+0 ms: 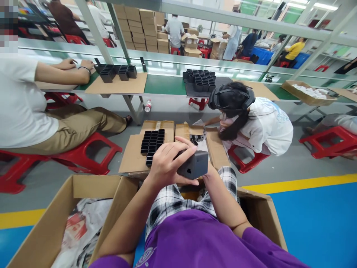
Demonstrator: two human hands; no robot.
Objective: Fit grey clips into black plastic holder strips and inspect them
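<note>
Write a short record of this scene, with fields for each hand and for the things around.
left hand: left hand grips a black block from above
right hand: right hand mostly hidden behind the block; grip cannot be told
in front: rows of black parts on flat cardboard
near left: open carton with printed wrapping inside
people: crouching person at right; seated person at left by the conveyor

Dark grey block (194, 165), purple shirt (200, 242), black-and-white checked trousers (167, 204), red stool (112, 147) left, brown box (41, 230) near, blue floor (320, 230) right, green belt (164, 85) far.
</note>
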